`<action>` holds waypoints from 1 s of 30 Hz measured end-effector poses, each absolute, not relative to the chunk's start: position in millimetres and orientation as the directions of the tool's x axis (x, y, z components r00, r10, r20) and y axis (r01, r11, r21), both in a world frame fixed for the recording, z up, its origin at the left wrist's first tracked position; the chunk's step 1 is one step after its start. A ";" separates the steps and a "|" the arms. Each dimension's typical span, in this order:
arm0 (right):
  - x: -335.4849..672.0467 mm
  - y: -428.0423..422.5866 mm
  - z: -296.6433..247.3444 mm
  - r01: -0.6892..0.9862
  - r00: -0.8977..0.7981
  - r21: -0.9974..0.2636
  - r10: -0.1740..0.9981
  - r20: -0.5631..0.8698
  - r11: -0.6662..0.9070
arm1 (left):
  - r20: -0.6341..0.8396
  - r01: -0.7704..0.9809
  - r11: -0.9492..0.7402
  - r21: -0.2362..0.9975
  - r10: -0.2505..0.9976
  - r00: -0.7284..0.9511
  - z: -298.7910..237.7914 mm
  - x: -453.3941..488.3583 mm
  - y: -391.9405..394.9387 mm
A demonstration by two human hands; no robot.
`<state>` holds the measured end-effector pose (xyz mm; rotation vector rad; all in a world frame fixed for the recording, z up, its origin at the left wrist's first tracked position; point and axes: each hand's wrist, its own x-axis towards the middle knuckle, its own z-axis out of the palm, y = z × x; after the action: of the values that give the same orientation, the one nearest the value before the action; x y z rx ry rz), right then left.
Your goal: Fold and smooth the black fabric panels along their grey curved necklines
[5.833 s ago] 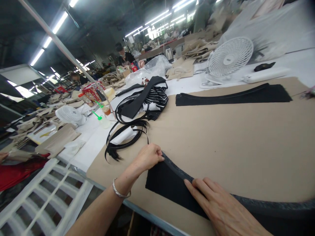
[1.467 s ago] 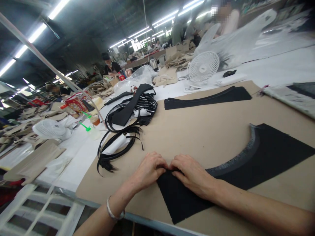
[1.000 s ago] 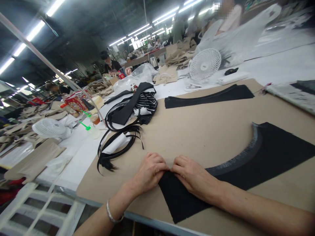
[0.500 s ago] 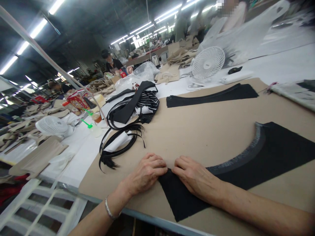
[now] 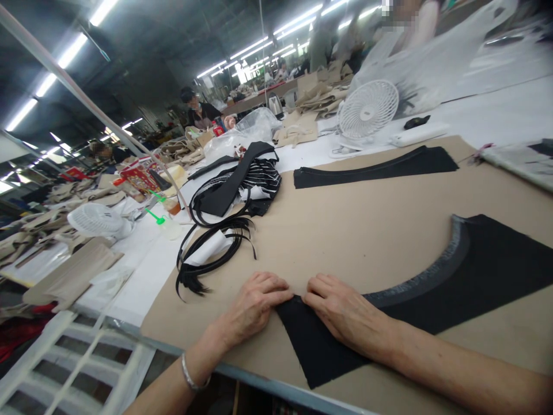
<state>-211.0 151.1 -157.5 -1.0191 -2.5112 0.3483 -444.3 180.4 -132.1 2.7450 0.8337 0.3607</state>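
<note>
A black curved fabric piece (image 5: 484,271) with a grey strip along its inner curve lies on the brown paper sheet (image 5: 367,225). My left hand (image 5: 254,302) rests flat at the piece's left corner, fingertips on the edge. Right beside it my right hand (image 5: 341,311) presses down on the same corner, fingers lying flat on the cloth. The two hands almost touch at the corner tip.
A second black curved piece (image 5: 375,170) lies farther back on the paper. Black straps (image 5: 211,251) and a heap of black and striped cloth (image 5: 242,184) sit to the left. White fans (image 5: 367,109) (image 5: 97,219) stand on the table. Other people work at the back.
My hands moved from spread along the fabric's edge to close together at its left corner. Over the last second they have barely shifted; the left fingers lie a little flatter.
</note>
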 end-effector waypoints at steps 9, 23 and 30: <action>-212.4 151.2 -158.4 0.613 -0.657 -0.364 0.708 0.259 0.702 | 0.346 0.532 -0.819 0.214 0.573 0.743 -131.7 -443.0 174.7; -181.9 160.0 -125.3 0.691 -0.601 -0.462 0.797 0.061 0.556 | 0.354 0.624 -0.781 0.015 0.588 0.727 -141.4 -421.0 104.1; -196.3 158.4 -113.8 0.715 -0.585 -0.518 0.807 -0.076 0.469 | 0.289 0.673 -0.680 0.293 0.733 0.615 -130.4 -446.2 121.3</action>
<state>-196.3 158.4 -113.8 -1.3273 -2.5347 0.7640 -446.2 121.3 -130.4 2.6812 1.1759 0.5855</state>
